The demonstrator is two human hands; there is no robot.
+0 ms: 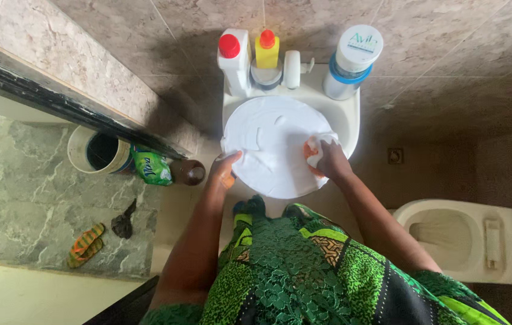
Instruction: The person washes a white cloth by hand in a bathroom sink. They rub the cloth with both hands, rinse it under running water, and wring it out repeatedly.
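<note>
The person stands in front of a white ceramic washbasin [347,120] and holds a large round white plastic lid [274,147] over it. The lid covers most of the bowl of the basin. The left hand [226,171] grips the lower left edge of the lid, with the fingers curled around the rim. The right hand [327,159] is closed on a small white cloth [322,147] with an orange part and presses it on the right side of the lid.

On the back ledge of the basin stand a white bottle with a red cap [234,60], a yellow bottle with an orange cap [267,51] and a white chrome tap [293,68]. A white tub with a blue band [352,63] stands at the right corner. A white toilet bowl [449,238] is at the right of the person. On the floor at the left there are a white bucket [96,150], a green packet [152,167] and a striped orange and green slipper [85,244].
</note>
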